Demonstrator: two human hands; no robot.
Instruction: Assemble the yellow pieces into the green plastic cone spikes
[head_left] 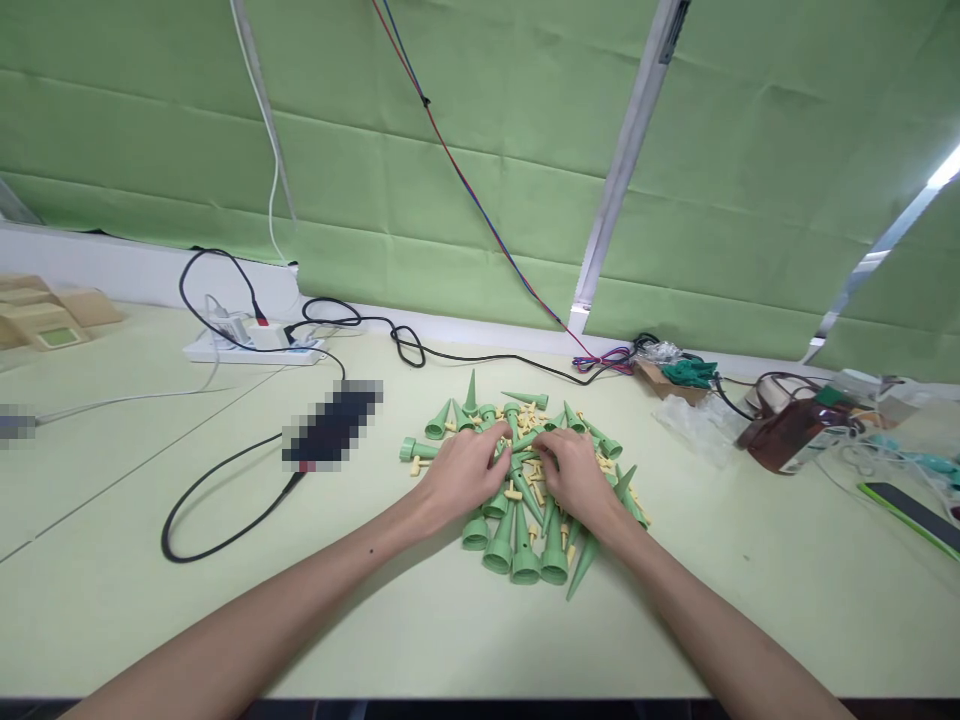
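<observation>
A heap of green plastic cone spikes (517, 540) mixed with several small yellow T-shaped pieces (534, 410) lies on the pale green table (450, 630) in front of me. My left hand (459, 473) rests on the left side of the heap with its fingers curled into the pieces. My right hand (579, 480) lies on the right side, fingers bent down among the cones. Both hands' fingertips meet near a green spike (525, 440) in the middle of the heap. What each hand grips, if anything, is hidden by the fingers.
A white power strip (247, 347) with black cables (225, 520) sits at the back left, beside a blurred dark object (330, 428). Clear plastic bags (694, 420), a brown bag (787, 435) and a phone (911, 512) lie at the right. Cardboard boxes (45, 315) stand far left.
</observation>
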